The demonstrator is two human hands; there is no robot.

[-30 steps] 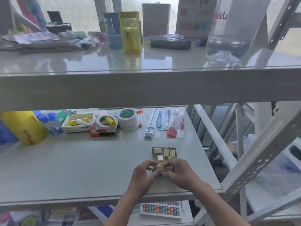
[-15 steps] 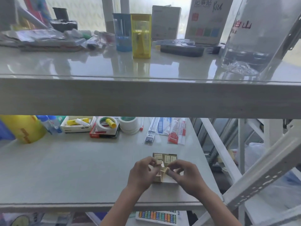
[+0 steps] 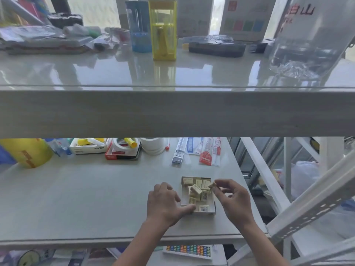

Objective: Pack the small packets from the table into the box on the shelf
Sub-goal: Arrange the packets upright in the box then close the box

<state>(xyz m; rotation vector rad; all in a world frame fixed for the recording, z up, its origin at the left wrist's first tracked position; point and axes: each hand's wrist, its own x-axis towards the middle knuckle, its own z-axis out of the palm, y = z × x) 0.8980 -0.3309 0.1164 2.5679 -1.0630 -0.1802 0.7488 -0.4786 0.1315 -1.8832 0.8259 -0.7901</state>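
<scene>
Two hands: right (image 3: 234, 198) pinches packet (image 3: 211, 185), left (image 3: 163, 204) touches box (image 3: 203, 213).

Glossy pale shelves (image 3: 76, 198) on a white slotted frame (image 3: 307, 214), daylight behind

Stationery storeroom, metal shelving (image 3: 172, 112), glue sticks (image 3: 130, 142), tape rolls (image 3: 151, 145)
</scene>
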